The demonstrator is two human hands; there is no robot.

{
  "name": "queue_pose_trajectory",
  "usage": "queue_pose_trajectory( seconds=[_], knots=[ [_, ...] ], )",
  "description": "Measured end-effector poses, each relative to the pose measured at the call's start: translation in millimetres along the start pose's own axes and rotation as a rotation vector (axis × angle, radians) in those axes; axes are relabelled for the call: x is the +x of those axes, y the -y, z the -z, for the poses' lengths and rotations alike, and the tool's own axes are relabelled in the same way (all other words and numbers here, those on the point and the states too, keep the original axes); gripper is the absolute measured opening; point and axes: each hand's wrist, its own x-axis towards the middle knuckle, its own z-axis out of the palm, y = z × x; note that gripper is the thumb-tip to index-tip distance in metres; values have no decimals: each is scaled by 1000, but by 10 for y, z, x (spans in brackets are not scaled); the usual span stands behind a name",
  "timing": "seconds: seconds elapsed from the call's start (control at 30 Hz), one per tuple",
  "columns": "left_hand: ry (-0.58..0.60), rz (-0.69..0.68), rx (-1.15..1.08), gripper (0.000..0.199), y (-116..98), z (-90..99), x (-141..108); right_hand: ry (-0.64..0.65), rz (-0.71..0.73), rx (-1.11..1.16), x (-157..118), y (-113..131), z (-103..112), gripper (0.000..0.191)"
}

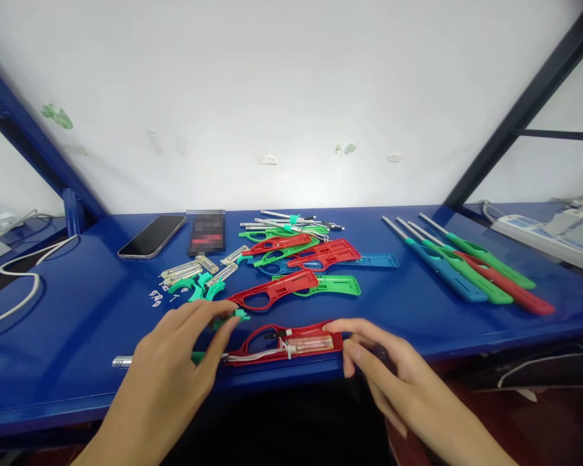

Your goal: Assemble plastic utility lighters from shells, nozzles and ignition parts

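Note:
My left hand is closed in a pinch on a small green plastic trigger, held just above the near lighter. Under it lies an open red lighter half-shell, with a clear fuel tank, white wires and a small black part inside. Its metal tube sticks out to the left beyond my left hand. My right hand grips the shell's right end between fingers and thumb. A dark object, its kind unclear, shows partly within the right hand.
Red, green and blue half-shells lie piled in the middle. Left of them are loose fuel tanks, green triggers and tiny parts. Several closed lighters lie at right. A phone and dark box stand at back.

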Motion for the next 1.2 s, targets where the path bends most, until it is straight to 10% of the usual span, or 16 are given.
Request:
queue_pose_trajectory(
  seconds=[0.2, 0.8, 1.2],
  knots=[
    [-104, -104, 115, 29, 5, -41, 52, 11, 10, -23, 0, 5, 16, 54],
    [141, -232, -194, 16, -308, -134, -98, -49, 338, -768, 32, 102, 27, 25],
    [190, -230, -255, 25, -318, -114, -87, -98, 425, -741, 100, 150, -38, 8]
  ],
)
